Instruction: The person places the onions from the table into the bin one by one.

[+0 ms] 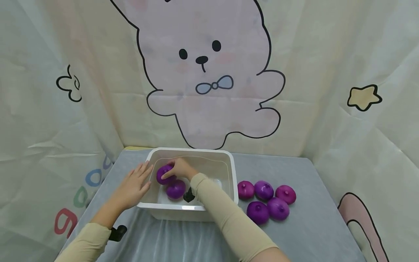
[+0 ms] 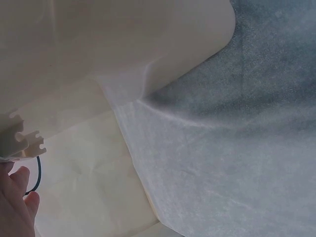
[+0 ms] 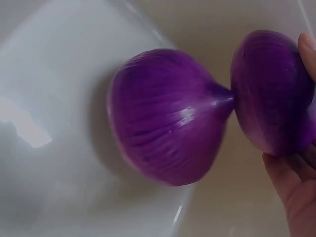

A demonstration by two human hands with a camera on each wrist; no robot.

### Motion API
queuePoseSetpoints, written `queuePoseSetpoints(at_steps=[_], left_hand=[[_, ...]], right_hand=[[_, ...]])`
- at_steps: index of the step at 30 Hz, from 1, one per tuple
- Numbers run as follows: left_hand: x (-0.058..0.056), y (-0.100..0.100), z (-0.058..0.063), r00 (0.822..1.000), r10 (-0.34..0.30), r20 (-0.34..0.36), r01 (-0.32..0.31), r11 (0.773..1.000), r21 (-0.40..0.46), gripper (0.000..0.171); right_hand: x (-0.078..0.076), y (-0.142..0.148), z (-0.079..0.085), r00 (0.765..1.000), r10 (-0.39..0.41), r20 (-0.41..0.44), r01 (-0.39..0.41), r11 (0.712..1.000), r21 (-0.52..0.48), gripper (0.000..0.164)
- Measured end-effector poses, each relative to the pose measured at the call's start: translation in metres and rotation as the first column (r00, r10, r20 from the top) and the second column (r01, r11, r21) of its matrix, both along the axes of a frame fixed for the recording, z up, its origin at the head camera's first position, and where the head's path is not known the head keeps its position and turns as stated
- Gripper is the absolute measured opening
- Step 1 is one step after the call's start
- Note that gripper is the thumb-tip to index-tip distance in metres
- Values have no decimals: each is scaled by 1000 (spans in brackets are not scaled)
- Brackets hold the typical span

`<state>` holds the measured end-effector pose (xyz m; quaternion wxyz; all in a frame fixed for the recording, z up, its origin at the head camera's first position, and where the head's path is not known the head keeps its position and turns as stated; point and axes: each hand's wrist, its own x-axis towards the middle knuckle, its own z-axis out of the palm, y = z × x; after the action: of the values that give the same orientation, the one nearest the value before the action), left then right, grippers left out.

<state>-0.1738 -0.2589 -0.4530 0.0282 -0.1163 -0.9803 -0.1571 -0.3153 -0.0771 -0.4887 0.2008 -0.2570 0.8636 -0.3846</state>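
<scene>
Inside the white plastic bin (image 1: 180,214), my right hand (image 1: 181,168) grips a purple onion (image 1: 165,175) near the left wall, fingers and thumb around its sides. Another purple onion (image 1: 176,190) lies on the bin floor just in front of it; in the right wrist view this onion's pointed tip (image 3: 224,101) meets the held onion (image 3: 269,91). My left hand (image 1: 132,187), fingers extended, rests against the bin's left rim. The left wrist view shows only a few of its fingers (image 2: 17,197) at the lower left, beside the bin's outer wall.
Right of the bin, several purple and magenta onions (image 1: 278,209) sit clustered on the grey-covered table (image 1: 314,233). A curtain (image 1: 294,72) printed with a cartoon bear hangs behind the table and along both sides. A black wrist device (image 1: 118,233) sits by my left sleeve.
</scene>
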Motion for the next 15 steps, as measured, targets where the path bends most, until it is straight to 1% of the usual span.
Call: queuePoseSetpoints(at_steps=[4,7,12,15], left_hand=[[2,1,1,1000,6,4,-6,1000,5,59],[3,1,0,1000,9,4,-9,1000,6,59],[2,2,-1,1000,3,-7,-3,1000,8,58],[2,1,-1,1000,7,-10,-7,1000,15,58]], right_hand=[[0,-2,-8,1000,19,-9,-18,1000,23,70],[-1,-3,-12,1000,10,3,-10,1000,26,70],[-1,-1,-14,1000,-14,22,13,999,29,67],[-1,4,-12,1000,-8,9,7,997,79,63]])
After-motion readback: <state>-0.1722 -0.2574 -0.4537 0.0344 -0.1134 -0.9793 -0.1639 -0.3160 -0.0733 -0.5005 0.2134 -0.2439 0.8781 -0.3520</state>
